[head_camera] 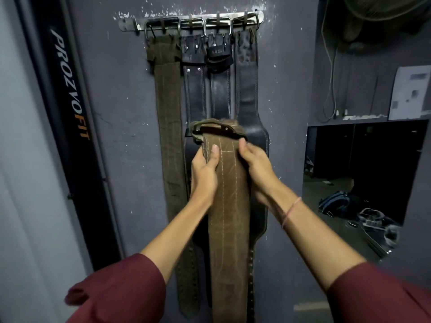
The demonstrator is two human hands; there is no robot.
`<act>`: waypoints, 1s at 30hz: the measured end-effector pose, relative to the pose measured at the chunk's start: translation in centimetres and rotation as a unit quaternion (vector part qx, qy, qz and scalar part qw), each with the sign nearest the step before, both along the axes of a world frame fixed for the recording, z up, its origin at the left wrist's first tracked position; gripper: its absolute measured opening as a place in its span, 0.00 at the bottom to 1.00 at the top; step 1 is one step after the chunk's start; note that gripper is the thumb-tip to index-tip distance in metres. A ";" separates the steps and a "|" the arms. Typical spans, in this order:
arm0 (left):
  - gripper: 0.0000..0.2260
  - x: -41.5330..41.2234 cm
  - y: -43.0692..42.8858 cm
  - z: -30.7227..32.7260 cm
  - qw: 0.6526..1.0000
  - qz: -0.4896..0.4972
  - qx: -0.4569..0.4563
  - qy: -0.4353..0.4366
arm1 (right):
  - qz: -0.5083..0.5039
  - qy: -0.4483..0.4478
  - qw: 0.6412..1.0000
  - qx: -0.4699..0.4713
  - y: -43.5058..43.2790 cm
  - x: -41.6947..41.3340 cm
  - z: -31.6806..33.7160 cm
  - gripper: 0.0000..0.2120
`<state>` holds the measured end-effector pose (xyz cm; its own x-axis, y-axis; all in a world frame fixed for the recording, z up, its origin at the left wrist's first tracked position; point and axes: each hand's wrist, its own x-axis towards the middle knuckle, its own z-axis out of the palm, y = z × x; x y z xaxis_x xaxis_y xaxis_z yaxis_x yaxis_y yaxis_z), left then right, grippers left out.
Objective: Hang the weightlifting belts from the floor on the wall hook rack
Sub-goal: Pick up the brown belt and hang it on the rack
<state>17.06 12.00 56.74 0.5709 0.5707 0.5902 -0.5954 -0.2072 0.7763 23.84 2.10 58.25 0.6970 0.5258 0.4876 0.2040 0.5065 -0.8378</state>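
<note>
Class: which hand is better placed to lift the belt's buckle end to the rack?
Probably the right hand: it grips the brown belt higher, thumb at the buckle; left hand sits lower.

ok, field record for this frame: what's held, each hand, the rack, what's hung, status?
rack: wall hook rack, high on the wall
hung: olive belt, three black belts
held: brown belt, buckle end up, below the rack
left hand: fingers curled round its left edge
right hand: grips its right edge
status: brown belt not yet on a hook
</note>
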 end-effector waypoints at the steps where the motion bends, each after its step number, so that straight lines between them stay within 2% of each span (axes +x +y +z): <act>1: 0.10 -0.3 -0.1 -0.2 1.000 -0.003 0.029 -0.009 | 0.005 0.011 1.000 0.003 0.0 0.0 1.5 0.19; 4: 0.10 -1.1 -0.7 -0.6 0.995 0.001 0.099 -0.025 | -0.006 0.017 0.999 0.033 0.3 -0.2 3.6 0.16; 6: 0.10 -1.7 -1.2 -1.4 0.992 0.040 0.114 -0.027 | -0.023 0.002 0.998 0.060 0.5 -0.8 3.8 0.13; 9: 0.12 -2.1 -1.0 -5.2 0.987 0.090 0.132 0.013 | -0.059 -0.001 0.994 0.096 0.8 -1.5 4.1 0.13; 14: 0.26 -2.6 -0.1 -10.3 0.990 0.026 0.088 0.108 | -0.075 -0.015 0.992 0.102 0.8 -1.8 4.4 0.09; 17: 0.40 -2.5 -0.2 -7.1 0.991 0.033 0.024 0.131 | -0.079 -0.035 0.992 0.092 1.0 -1.6 3.7 0.09; 19: 0.39 -2.8 -0.2 -2.7 0.995 -0.010 -0.032 0.099 | -0.070 -0.045 0.993 0.083 1.1 -1.5 2.7 0.10; 22: 0.39 -3.6 0.2 2.8 0.991 -0.079 -0.039 0.100 | -0.058 -0.051 0.994 0.079 0.9 -1.6 1.4 0.11; 24: 0.40 -4.1 1.0 3.6 0.986 -0.115 -0.039 0.111 | -0.062 -0.055 0.993 0.078 0.6 -1.5 1.2 0.13; 26: 0.40 -4.3 2.0 3.8 0.984 -0.128 -0.092 0.088 | -0.058 -0.069 0.993 0.070 0.1 -1.5 0.9 0.14; 28: 0.34 -4.4 2.3 4.6 0.981 -0.109 -0.131 0.088 | -0.045 -0.081 0.994 0.053 0.0 -1.6 0.2 0.15; 30: 0.20 -4.2 2.2 5.3 0.986 -0.068 -0.125 0.085 | -0.027 -0.080 0.996 0.037 0.2 -2.0 -0.8 0.16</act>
